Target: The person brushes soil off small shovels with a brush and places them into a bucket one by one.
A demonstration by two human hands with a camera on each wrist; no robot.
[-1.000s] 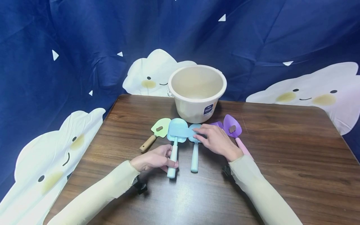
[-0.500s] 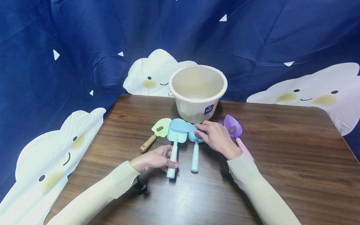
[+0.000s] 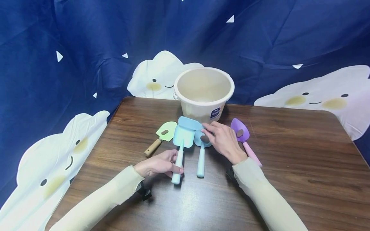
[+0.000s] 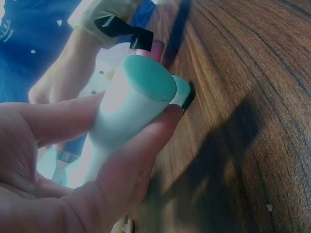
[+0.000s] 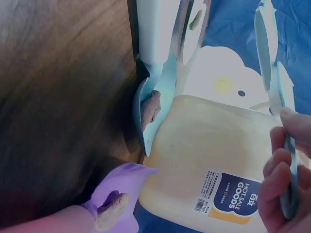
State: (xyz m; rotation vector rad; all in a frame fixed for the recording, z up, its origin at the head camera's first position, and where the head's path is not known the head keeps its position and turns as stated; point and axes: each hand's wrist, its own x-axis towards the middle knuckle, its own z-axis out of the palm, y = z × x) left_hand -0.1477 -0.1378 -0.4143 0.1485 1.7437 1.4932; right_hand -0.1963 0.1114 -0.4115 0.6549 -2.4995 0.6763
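My left hand [image 3: 160, 163] grips the pale handle of a light blue shovel [image 3: 183, 136]; in the left wrist view, thumb and fingers wrap the handle [image 4: 126, 109]. With my right hand [image 3: 224, 142] I pinch a flat light blue spatula [image 3: 189, 123], whose blade lies across the shovel's far edge. In the right wrist view, a hole shows in the spatula's end [image 5: 290, 160]. Between my hands, a second blue shovel [image 3: 201, 162] lies on the table, with a brown lump [image 3: 205, 139] in its scoop.
A cream bucket [image 3: 202, 110] stands behind the tools. Left lies a green shovel [image 3: 170, 128] with a wood-coloured handle; right, a purple shovel [image 3: 239, 125] with a pink handle. Each bears a brown lump. A blue cloud-patterned cloth [image 3: 185, 32] hangs behind the brown table [image 3: 289, 160].
The spatula has slid across the shovel's blade, away from me towards the bucket, and has tilted. My right hand moved slightly with it, uncovering the brown lump. My left hand kept its grip.
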